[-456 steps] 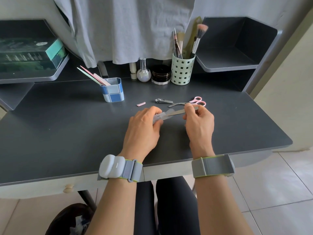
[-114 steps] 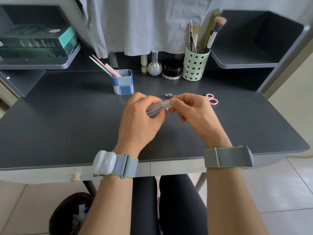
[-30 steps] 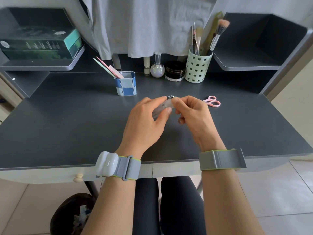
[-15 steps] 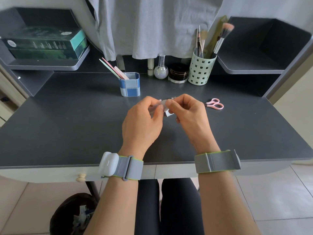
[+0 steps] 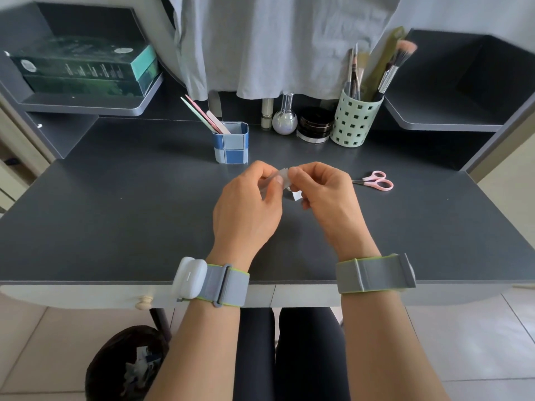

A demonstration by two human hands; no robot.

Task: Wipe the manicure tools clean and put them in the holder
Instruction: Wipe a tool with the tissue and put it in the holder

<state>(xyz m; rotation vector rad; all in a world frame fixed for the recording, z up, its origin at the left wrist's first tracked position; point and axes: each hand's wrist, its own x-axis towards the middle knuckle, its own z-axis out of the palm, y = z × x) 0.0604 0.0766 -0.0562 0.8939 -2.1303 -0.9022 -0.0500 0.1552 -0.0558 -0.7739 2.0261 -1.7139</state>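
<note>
Dark grey table [image 5: 115, 227] across most of the view, shelves rising at its rear corners, grey cloth [image 5: 275, 44] hanging over the middle of the rear edge. Green boxes [image 5: 84, 68] stacked on the left shelf. Along the rear edge, right of centre: pale green perforated cup [image 5: 354, 123] full of brushes, black round jar [image 5: 314, 125], pearly bottle [image 5: 284, 117], slim tube [image 5: 267, 112]. Blue checked holder [image 5: 231, 143] nearer the middle, just ahead of the hands, with pink, green and white files [image 5: 207, 115] leaning out toward the left. Pink-handled scissors [image 5: 375, 180] flat toward the right edge, well apart from the holder.

Left hand [image 5: 249, 209] and right hand [image 5: 324, 198] raised together above the table's centre, wrists banded in grey, fingers of both curled inward. Between them a small pale wipe [image 5: 285, 176], thin and creased, pinched by left thumb and forefinger and by right fingertips, which almost touch across it. Below the pinch, a small white corner [image 5: 297, 195] peeking out beside the right fingers [image 5: 301, 176]; cannot tell whether wipe or tool. Any manicure tool inside the wipe almost wholly hidden by the fingers, so its kind and finish impossible to make out.

Under the front edge: dark bin [image 5: 127, 366] with crumpled scraps, partly cut off; black-clad legs between the forearms.
</note>
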